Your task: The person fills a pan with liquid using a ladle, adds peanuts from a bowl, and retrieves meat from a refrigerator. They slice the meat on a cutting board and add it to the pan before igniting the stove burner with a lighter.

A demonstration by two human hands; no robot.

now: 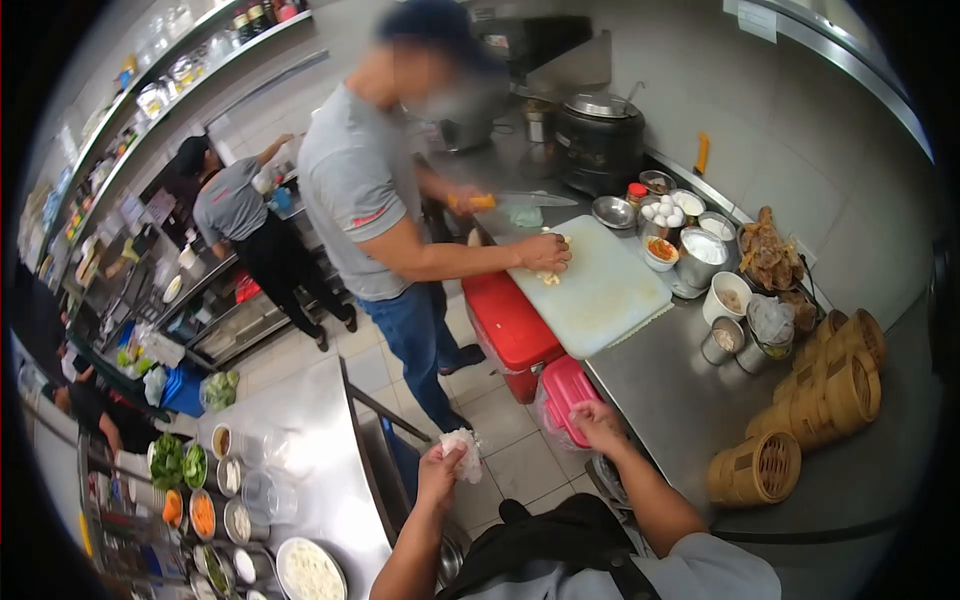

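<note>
My left hand (437,478) is closed around a crumpled, whitish, see-through wad that looks like thin plastic (464,455), held over the floor beside the steel table. On the other side, my right hand (600,428) grips the edge of a pink lid (566,392), fingers bent over its near right corner. The lid is tilted and sits beside the counter's front edge, with clear plastic film around its side. What lies under it is hidden.
A co-worker (350,170) holds a yellow-handled knife (515,200) at a white cutting board (600,290). A red bin (510,320) stands below the counter. Bamboo steamers (752,470) are at right. Left, a steel table (350,540) bears tubs of vegetables. Another person (240,205) works farther back.
</note>
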